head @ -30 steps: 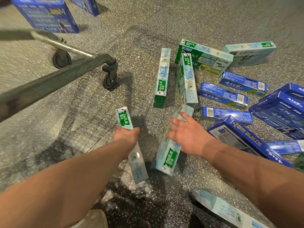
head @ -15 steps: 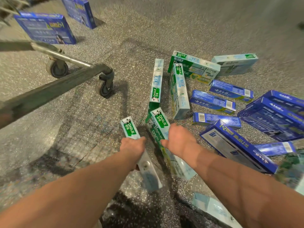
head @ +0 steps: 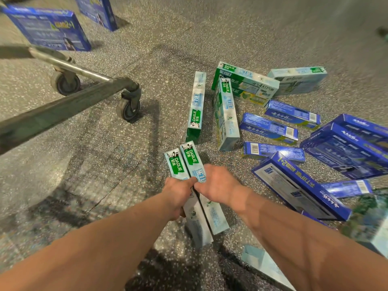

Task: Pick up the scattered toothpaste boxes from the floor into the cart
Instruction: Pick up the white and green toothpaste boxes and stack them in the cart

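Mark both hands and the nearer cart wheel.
left hand (head: 178, 193): head view, back of hand.
right hand (head: 220, 185): head view, back of hand.
nearer cart wheel (head: 128, 109): head view, wheel face.

In the middle of the frame, the left middle box (head: 176, 165) and the right middle box (head: 192, 157) are showing icy pale blue, each crossed by a slanting green band with white letters. Above them, the pale boxes (head: 225, 114) are repeating that pattern, and the wide box (head: 245, 82) is adding yellow patches. At the right, the blue boxes (head: 268, 128) are showing deep royal blue with white writing and white barcode panels. In the upper left, the big blue box (head: 48, 30) is carrying yellow-green print. The floor (head: 189, 34) is showing grey with fine pale speckles. The cart (head: 63, 110) is showing dull grey metal, its wheels (head: 128, 108) darker grey.
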`<state>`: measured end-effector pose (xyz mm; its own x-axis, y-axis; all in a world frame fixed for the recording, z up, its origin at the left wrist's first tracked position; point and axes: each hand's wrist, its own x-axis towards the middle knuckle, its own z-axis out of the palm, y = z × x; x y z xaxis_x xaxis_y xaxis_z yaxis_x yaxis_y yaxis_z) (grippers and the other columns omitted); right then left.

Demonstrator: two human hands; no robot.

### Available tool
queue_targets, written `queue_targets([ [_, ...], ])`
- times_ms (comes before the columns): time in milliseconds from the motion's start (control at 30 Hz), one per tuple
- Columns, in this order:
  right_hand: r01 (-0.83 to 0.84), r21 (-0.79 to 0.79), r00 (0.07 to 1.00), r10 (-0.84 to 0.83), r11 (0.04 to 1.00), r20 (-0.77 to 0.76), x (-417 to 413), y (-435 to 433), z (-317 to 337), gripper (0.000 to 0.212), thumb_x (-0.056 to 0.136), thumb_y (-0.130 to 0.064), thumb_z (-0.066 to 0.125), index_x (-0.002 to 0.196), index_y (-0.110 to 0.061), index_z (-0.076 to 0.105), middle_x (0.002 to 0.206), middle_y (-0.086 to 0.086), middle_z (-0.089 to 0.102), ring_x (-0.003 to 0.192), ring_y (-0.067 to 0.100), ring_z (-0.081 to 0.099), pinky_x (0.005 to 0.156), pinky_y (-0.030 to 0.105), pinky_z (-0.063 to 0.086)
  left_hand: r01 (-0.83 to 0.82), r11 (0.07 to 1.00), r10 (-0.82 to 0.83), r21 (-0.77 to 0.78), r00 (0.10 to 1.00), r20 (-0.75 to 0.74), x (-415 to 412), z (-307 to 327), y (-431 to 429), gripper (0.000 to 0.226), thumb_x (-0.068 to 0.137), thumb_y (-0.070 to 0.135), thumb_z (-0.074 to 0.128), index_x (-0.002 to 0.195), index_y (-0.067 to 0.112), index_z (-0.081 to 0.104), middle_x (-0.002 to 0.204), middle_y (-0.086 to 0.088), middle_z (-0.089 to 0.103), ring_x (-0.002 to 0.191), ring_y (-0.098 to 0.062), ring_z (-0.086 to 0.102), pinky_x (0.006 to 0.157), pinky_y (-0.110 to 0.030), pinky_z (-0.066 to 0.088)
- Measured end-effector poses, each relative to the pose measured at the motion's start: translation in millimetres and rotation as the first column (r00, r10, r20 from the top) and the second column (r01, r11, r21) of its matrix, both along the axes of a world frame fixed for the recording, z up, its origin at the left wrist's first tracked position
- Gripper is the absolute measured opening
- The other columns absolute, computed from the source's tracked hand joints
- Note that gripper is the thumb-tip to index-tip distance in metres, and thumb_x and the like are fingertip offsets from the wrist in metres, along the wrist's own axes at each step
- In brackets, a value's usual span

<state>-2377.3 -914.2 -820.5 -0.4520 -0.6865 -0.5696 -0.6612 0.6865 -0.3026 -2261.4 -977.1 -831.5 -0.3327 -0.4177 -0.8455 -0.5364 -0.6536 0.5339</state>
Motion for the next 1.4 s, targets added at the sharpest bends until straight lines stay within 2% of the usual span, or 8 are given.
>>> queue_targets([
  [200,0.111,0.058,0.984,-0.117,0.992,0.133,6,12,8,0.079,0.063,-0.057,0.067,0.128,-0.021,0.041,0.109,0.006,0.061,0.087,0.023,0.065,0.075,0.037,0.060,0.028,1.000,-0.028,0.014,0.999,0.033,-6,-9,0,0.039,0.093,0.036,0.072,0.115,0.005,0.063,0.073,-0.014,0.070,0.061,-0.031,0.065,0.066,-0.053,0.056],
  [333,0.194,0.096,0.955,-0.210,0.976,0.207,17,18,0,0.109,0.064,-0.039,0.083,0.147,-0.027,0.013,0.117,0.010,0.056,0.093,0.026,0.067,0.077,0.041,0.061,0.023,1.000,-0.024,0.013,0.996,0.089,-10,-43,0,0.070,0.063,0.056,0.077,0.117,0.014,0.058,0.097,-0.021,0.074,0.082,-0.044,0.074,0.069,-0.073,0.054],
  [433,0.251,0.078,0.941,-0.262,0.965,0.212,25,18,-9,0.118,0.066,-0.035,0.082,0.151,-0.032,0.000,0.119,0.008,0.054,0.100,0.027,0.064,0.089,0.044,0.058,0.062,0.997,-0.053,-0.054,0.988,0.148,-13,-21,0,0.063,0.069,0.058,0.079,0.113,0.016,0.061,0.097,-0.016,0.075,0.082,-0.040,0.075,0.071,-0.059,0.061],
  [767,0.179,0.054,0.975,-0.169,0.982,-0.145,39,14,-11,0.083,0.095,-0.019,0.063,0.154,-0.005,0.006,0.133,0.018,0.047,0.114,0.026,0.064,0.091,0.035,0.057,0.119,0.955,-0.034,-0.273,0.954,0.297,-38,2,-3,0.082,0.072,0.055,0.086,0.119,0.015,0.033,0.096,-0.003,0.061,0.087,-0.026,0.064,0.084,-0.041,0.056],
  [867,0.159,0.028,0.984,-0.156,0.987,-0.090,28,10,18,0.073,0.095,-0.026,0.063,0.149,-0.008,0.017,0.139,0.013,0.046,0.120,0.028,0.063,0.096,0.040,0.055,0.070,0.970,-0.001,-0.234,0.959,0.282,-47,25,-9,0.086,0.073,0.053,0.088,0.126,0.014,0.032,0.096,-0.005,0.060,0.082,-0.023,0.062,0.066,-0.035,0.052],
  [967,0.155,0.019,0.988,-0.155,0.988,-0.010,21,7,81,0.091,0.080,-0.048,0.080,0.142,-0.014,0.023,0.132,0.008,0.047,0.118,0.030,0.062,0.091,0.043,0.051,-0.011,0.975,0.075,-0.224,0.958,0.276,-49,80,-12,0.084,0.072,0.053,0.088,0.123,0.015,0.033,0.089,-0.002,0.055,0.068,-0.015,0.053,0.049,-0.028,0.038],
  [1233,0.010,-0.015,1.000,-0.010,1.000,-0.027,27,-9,349,0.092,0.072,-0.055,0.080,0.135,-0.020,0.023,0.125,0.003,0.046,0.117,0.031,0.061,0.079,0.042,0.044,-0.123,0.952,0.187,-0.281,0.959,0.212,-34,339,-23,0.086,0.072,0.056,0.087,0.124,0.013,0.033,0.089,0.001,0.055,0.087,-0.026,0.060,0.080,-0.036,0.051],
  [1400,-0.090,-0.048,0.992,0.085,0.995,-0.091,38,-29,548,0.093,0.078,-0.055,0.072,0.142,-0.021,0.014,0.132,0.004,0.045,0.119,0.031,0.059,0.081,0.042,0.046,-0.211,0.920,0.254,-0.331,0.963,0.094,-9,532,-37,0.073,0.076,0.056,0.083,0.115,0.020,0.033,0.092,0.004,0.058,0.072,-0.011,0.057,0.061,-0.031,0.046],
])
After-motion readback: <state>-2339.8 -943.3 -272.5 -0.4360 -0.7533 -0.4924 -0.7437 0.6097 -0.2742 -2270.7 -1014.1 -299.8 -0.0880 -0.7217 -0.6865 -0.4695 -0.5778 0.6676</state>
